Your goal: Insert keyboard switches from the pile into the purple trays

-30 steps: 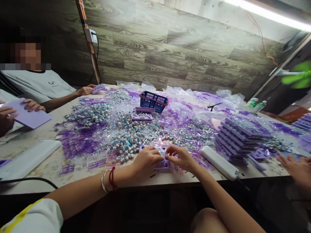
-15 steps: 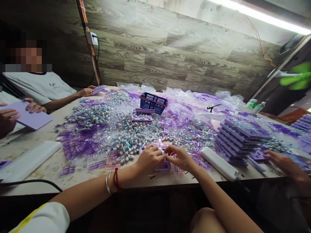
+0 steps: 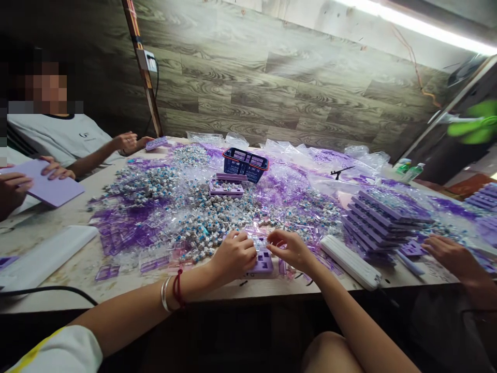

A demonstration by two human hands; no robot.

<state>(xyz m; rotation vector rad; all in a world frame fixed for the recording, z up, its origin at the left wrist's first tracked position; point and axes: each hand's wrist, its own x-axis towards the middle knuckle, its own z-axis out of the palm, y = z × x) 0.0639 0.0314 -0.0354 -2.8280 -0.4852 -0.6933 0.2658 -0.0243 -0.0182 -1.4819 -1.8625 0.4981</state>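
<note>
A purple panel with square openings [image 3: 264, 262] lies at the table's front edge, partly covered by my left hand [image 3: 236, 255]. That hand's fingers are curled over the panel's left side. My right hand [image 3: 288, 248] hovers at the panel's upper right, thumb and forefinger bent with a gap between them and nothing visible there. Behind both hands spreads a heap of small white and blue parts [image 3: 221, 212]. Clear purple pieces [image 3: 155, 263] lie left of my left hand.
A dark blue basket [image 3: 245, 165] stands behind a purple block [image 3: 226, 189]. Right of my hands are a white power strip [image 3: 349, 261] and stacked purple panels [image 3: 382, 228]. Another person's hand [image 3: 450, 251] is at the right; two people sit at the left, one holding a purple plate [image 3: 50, 184].
My left hand has shifted left and slightly down, baring more of the panel. My right hand has moved slightly right. The far-left person's hand has lifted off their purple piece.
</note>
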